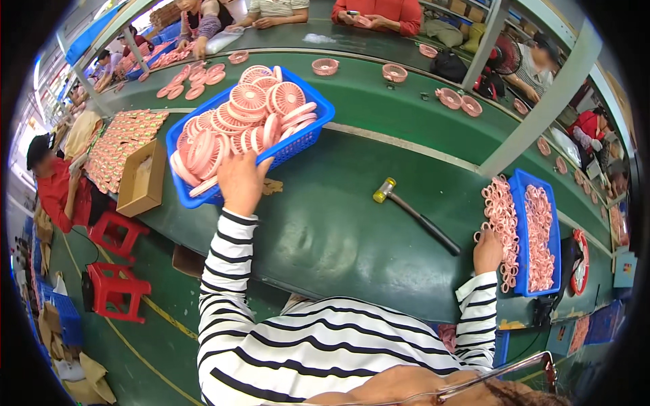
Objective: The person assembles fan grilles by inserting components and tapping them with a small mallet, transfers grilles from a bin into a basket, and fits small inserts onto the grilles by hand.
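My left hand point(240, 183) reaches over the near rim of a blue plastic basket point(301, 143) heaped with round pink fan grilles point(248, 98). Its fingertips touch the grilles at the near side, with the thumb spread away; nothing is seen lifted. Far to the right, my right hand point(487, 253) is at the near-left edge of a loose pile of small pink rings point(500, 203). Its fingers are curled against the pile, pinching at a ring there. Between the hands a mallet point(418, 215) with a yellow head and black grip lies on the green table.
Beside the ring pile stands a blue tray point(520, 233) of more rings. An open cardboard box point(143, 177) sits left of the basket. Beyond, a green conveyor point(365, 95) carries pink round baskets point(394, 72). A metal post point(542, 101) rises at right. Other people sit across the belt; red stools point(118, 287) stand left.
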Motion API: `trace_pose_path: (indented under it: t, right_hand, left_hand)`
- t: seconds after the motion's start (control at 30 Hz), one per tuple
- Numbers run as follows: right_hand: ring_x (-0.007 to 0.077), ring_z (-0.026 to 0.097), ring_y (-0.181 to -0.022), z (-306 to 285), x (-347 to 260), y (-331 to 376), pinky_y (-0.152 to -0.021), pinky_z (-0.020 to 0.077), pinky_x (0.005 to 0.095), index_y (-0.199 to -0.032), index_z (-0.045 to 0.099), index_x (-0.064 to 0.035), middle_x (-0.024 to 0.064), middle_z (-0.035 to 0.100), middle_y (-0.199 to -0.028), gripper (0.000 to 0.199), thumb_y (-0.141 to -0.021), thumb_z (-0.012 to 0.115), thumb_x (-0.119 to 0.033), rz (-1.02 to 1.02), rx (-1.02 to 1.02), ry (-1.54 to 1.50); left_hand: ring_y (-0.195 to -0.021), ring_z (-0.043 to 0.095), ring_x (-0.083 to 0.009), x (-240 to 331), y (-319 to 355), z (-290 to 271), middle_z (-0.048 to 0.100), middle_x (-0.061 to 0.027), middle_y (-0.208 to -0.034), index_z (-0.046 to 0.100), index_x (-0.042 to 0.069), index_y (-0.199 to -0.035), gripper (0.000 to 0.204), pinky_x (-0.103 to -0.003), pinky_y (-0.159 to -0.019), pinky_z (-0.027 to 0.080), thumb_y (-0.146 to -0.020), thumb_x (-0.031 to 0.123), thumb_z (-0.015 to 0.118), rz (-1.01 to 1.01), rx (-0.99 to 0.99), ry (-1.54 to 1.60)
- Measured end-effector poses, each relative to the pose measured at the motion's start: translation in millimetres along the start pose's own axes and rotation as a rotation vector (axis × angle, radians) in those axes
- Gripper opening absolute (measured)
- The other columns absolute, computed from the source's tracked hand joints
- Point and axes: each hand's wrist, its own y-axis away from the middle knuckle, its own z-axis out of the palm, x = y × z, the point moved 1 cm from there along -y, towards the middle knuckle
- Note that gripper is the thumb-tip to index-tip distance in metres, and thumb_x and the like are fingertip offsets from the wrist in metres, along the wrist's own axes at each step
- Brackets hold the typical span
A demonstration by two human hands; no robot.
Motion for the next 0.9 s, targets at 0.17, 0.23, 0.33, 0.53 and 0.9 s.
trace_pose_path:
  t: [0.17, 0.23, 0.33, 0.53, 0.9]
  right_hand:
    - [0.0383, 0.058, -0.084, -5.0, -4.2, 5.0, -0.069, 0.0477, 0.0472, -0.093, 0.056, -0.0019, 0.0205, 0.057, -0.093, 0.023, -0.087, 0.061, -0.024, -0.031, 0.035, -0.047]
    - [0.0365, 0.060, -0.076, -3.1, -14.4, 6.7, -0.066, 0.0482, 0.0462, -0.083, 0.058, -0.0028, 0.0187, 0.060, -0.081, 0.022, -0.087, 0.060, -0.024, -0.061, 0.056, -0.020]
    - [0.0352, 0.061, -0.073, -19.2, -27.1, 3.6, -0.062, 0.0481, 0.0439, -0.081, 0.061, -0.0052, 0.0153, 0.061, -0.081, 0.023, -0.092, 0.056, -0.026, -0.074, -0.028, -0.239]
    - [0.0221, 0.061, -0.070, -64.5, -61.1, 26.2, -0.058, 0.0493, 0.0289, -0.094, 0.065, -0.0038, 0.0094, 0.062, -0.090, 0.013, -0.081, 0.069, -0.006, -0.149, 0.227, -0.738]
    - [0.0254, 0.061, -0.075, -79.6, -101.7, 55.3, -0.064, 0.0495, 0.0329, -0.087, 0.065, -0.0029, 0.0094, 0.061, -0.086, 0.015, -0.074, 0.073, -0.002, -0.230, 0.227, -0.856]
  left_hand:
    - [-0.082, 0.062, -0.0369, 8.9, -19.8, -2.3, 0.064, -0.0200, -0.082, 0.066, 0.003, -0.089, 0.046, -0.048, -0.071, 0.047, -0.077, 0.047, 0.070, 0.067, 0.184, 0.039]
    - [-0.073, 0.063, -0.0376, 20.2, -38.2, 2.6, 0.065, -0.0212, -0.078, 0.066, 0.004, -0.081, 0.042, -0.048, -0.063, 0.048, -0.077, 0.046, 0.070, -0.006, -0.019, -0.001]
    - [-0.062, 0.059, -0.0371, 25.1, -52.5, 23.5, 0.062, -0.0186, -0.067, 0.064, 0.002, -0.066, 0.038, -0.047, -0.058, 0.045, -0.084, 0.036, 0.064, -0.052, 0.114, 0.141]
    - [-0.073, 0.062, -0.0344, 41.8, -36.6, 22.5, 0.065, -0.0145, -0.078, 0.061, 0.005, -0.083, 0.028, -0.042, -0.064, 0.046, -0.088, 0.033, 0.063, -0.174, 0.209, 0.380]
    - [-0.087, 0.061, -0.0409, 24.1, -38.6, 24.1, 0.064, -0.0226, -0.091, 0.058, -0.001, -0.092, 0.025, -0.045, -0.074, 0.048, -0.089, 0.024, 0.056, -0.208, 0.286, 0.320]
